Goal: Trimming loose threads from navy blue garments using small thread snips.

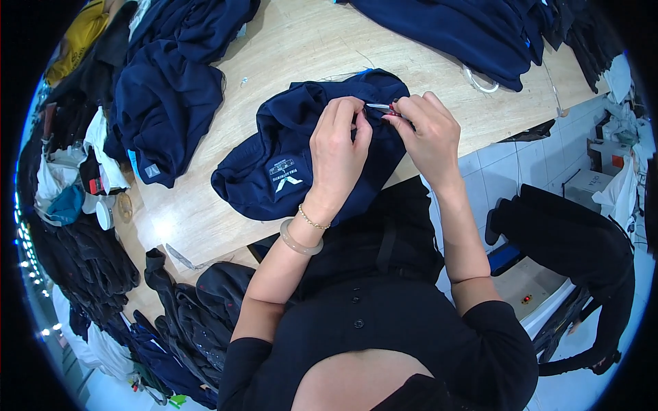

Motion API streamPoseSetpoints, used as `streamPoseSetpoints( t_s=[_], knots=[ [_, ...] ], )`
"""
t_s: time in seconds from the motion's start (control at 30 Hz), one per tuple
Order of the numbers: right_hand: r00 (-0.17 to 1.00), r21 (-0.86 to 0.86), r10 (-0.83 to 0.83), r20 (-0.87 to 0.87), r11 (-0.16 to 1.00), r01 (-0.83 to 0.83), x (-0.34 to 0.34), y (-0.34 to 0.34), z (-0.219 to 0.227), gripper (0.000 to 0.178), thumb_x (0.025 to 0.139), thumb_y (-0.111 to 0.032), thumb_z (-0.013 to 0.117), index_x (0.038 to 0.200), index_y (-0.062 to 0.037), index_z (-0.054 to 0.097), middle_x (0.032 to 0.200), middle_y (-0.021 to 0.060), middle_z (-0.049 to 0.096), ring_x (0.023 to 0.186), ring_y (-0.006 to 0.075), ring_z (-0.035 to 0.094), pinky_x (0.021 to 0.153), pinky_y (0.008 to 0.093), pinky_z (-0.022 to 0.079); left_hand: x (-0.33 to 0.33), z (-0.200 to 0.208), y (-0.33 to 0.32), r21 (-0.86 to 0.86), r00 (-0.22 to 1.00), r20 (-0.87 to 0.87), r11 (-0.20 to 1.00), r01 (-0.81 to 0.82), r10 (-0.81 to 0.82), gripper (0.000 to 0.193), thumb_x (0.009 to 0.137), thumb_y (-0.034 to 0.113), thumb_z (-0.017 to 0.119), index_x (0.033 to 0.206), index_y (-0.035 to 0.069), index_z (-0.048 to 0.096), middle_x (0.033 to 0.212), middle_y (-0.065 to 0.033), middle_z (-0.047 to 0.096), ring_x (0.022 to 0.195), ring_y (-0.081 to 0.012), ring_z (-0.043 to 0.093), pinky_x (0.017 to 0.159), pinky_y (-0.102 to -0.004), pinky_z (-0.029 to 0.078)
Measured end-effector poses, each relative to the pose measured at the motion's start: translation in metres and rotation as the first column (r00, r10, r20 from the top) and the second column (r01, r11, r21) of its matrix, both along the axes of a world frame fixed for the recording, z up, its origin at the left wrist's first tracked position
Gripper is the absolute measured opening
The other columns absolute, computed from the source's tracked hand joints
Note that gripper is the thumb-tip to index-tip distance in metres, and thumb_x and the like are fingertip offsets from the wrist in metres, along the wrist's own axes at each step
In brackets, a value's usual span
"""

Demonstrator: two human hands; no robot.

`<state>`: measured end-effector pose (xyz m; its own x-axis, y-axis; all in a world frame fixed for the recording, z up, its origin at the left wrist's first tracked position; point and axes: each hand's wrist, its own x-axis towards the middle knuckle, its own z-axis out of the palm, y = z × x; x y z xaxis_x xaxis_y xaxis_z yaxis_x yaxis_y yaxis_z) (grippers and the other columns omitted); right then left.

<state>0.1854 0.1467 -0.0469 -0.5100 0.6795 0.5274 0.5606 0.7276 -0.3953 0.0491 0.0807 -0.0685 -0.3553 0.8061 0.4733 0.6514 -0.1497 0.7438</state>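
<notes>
A navy garment [240, 175] lies bunched on the pale wooden table in front of me, its white printed neck label facing up. My left hand [340, 140] pinches the cloth near its upper edge, thumb and fingers together. My right hand [426, 130] is closed around small red-handled thread snips [378, 106]. Their silver blades point left, close to the left fingertips and over the cloth. Whatever thread or seam lies between the left fingertips is too small to make out.
More navy garments lie on the table [301, 41], one pile [168, 96] at the left and another [459, 34] at the far right. Dark clothes [199, 308] hang at the lower left. A person in black [576, 240] bends over at the right, beside the tiled floor [504, 168].
</notes>
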Motion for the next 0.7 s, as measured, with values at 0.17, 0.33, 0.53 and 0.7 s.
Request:
streamPoseSetpoints(
  t_s=[0.17,0.33,0.53,0.7],
  knots=[
    [0.999,-0.111,0.001,-0.032,0.994,-0.005,-0.004,-0.001,0.001,0.017,0.072,-0.011,0.075,0.081,-0.0077,0.061,0.075,0.0020,0.060,0.068,0.0186,0.057,0.061,0.0299,0.046,-0.006,0.009,-0.007,-0.010,0.998,0.060,1.000,-0.029,0.029,0.015,0.080,-0.009,0.060,0.093,-0.002,0.060,0.089,-0.0118,0.062,0.074,-0.0222,0.063,0.064,-0.0293,0.052],
    [0.912,-0.539,-0.201,-0.357,0.842,-0.025,0.009,0.011,0.006,0.017,0.086,-0.005,0.066,0.101,0.0011,0.059,0.086,0.0057,0.063,0.085,0.0107,0.061,0.075,0.0253,0.048,0.011,0.037,-0.050,-0.203,0.827,0.123,0.801,0.563,-0.549,0.006,0.080,0.003,0.065,0.082,0.001,0.060,0.104,-0.0105,0.059,0.094,-0.0253,0.059,0.078,-0.0318,0.051],
    [0.892,-0.547,-0.186,-0.412,0.834,-0.078,0.003,0.011,0.007,0.017,0.093,-0.008,0.060,0.106,0.0010,0.058,0.091,0.0029,0.059,0.085,0.0082,0.055,0.079,0.0204,0.044,-0.058,0.046,-0.095,-0.172,0.987,0.124,0.977,0.125,-0.105,0.005,0.079,-0.002,0.063,0.082,0.002,0.061,0.099,-0.0097,0.065,0.086,-0.0233,0.062,0.073,-0.0311,0.051],
    [0.752,-0.712,-0.054,-0.657,0.373,-0.595,-0.051,-0.012,0.005,0.016,0.097,-0.016,0.052,0.094,-0.0006,0.057,0.082,0.0024,0.057,0.071,0.0080,0.052,0.066,0.0213,0.043,-0.142,0.021,-0.150,-0.179,0.790,0.270,0.835,-0.520,0.550,0.021,0.097,0.014,0.052,0.091,-0.003,0.063,0.084,-0.0064,0.066,0.076,-0.0133,0.061,0.070,-0.0263,0.048]
  ],
)
